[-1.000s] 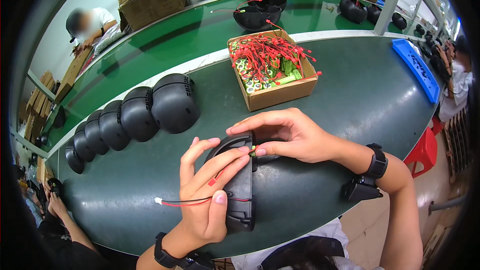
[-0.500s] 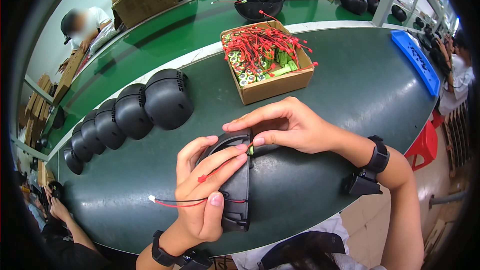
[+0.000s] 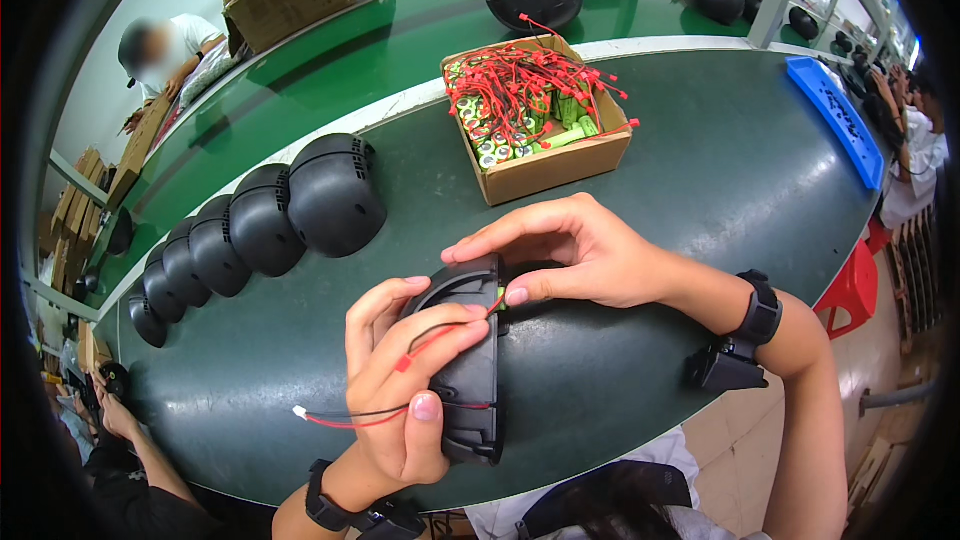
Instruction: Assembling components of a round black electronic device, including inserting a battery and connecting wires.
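Note:
My left hand [image 3: 400, 390] is closed round a curved black plastic shell [image 3: 472, 380], held on edge above the table. Red and black wires cross its fingers; one lead ends in a red connector [image 3: 404, 363], another in a small white connector [image 3: 300, 412]. My right hand [image 3: 570, 255] arches over the shell's far end, its fingertips on the rim. Its thumb presses beside a bit of green battery [image 3: 502, 298] showing at the shell's edge. Most of that battery is hidden inside the shell.
A cardboard box [image 3: 560, 178] of green batteries with red-connector leads stands ahead on the dark green table [image 3: 700, 170]. Nested black shells [image 3: 335, 195] line the left. A blue tray [image 3: 835, 120] lies right. Wired shells [image 3: 535, 10] sit on the green belt beyond. Co-workers are at both sides.
My right thumb has shifted slightly down at the battery, and the wires over my left fingers have moved a little. On the belt, the wired shells have slid to the right.

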Available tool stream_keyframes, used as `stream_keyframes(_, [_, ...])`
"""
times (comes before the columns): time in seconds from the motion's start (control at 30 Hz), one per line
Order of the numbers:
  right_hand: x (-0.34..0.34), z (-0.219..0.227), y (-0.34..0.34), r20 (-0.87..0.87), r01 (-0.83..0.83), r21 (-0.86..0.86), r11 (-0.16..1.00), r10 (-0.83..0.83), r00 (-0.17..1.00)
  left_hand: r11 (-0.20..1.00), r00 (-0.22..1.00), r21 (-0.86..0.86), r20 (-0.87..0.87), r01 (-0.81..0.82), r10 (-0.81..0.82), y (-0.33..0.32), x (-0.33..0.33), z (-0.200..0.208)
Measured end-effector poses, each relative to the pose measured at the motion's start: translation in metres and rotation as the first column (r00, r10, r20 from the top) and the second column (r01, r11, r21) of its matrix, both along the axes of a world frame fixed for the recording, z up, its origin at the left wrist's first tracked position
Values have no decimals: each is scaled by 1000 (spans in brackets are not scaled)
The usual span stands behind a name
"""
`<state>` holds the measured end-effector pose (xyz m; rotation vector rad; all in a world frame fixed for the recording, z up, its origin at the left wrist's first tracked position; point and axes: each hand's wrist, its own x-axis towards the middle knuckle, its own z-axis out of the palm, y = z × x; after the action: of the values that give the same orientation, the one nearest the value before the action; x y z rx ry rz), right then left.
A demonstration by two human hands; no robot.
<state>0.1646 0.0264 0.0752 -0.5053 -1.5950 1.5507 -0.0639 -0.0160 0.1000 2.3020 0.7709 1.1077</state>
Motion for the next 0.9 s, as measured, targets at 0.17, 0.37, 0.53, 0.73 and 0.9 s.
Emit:
stream_keyframes(0.17, [-4, -7, 0, -108, -26, -64, 998, 19, 994, 1000, 1000, 9, -7, 17, -16, 1, 0, 0])
stream_keyframes(0.37, [-7, -5, -5, -137, -43, -119, 992, 27, 990, 1000, 1000, 4, 5, 9, -9, 0, 0, -2])
stream_keyframes(0.53, [-9, 0, -11, -71, 28, -4, 1000, -28, 997, 999, 999, -22, 5, 47, -47, 0, 0, 0])
stream_keyframes(0.73, [-11, -5, -12, -90, -2, -43, 999, -2, 996, 998, 998, -51, -39, 37, -39, -3, 0, 1])
stream_keyframes(0.9, [-6, -8, -4, -188, -131, -178, 975, 97, 977, 998, 998, -44, -42, 35, -37, -3, -1, 1])
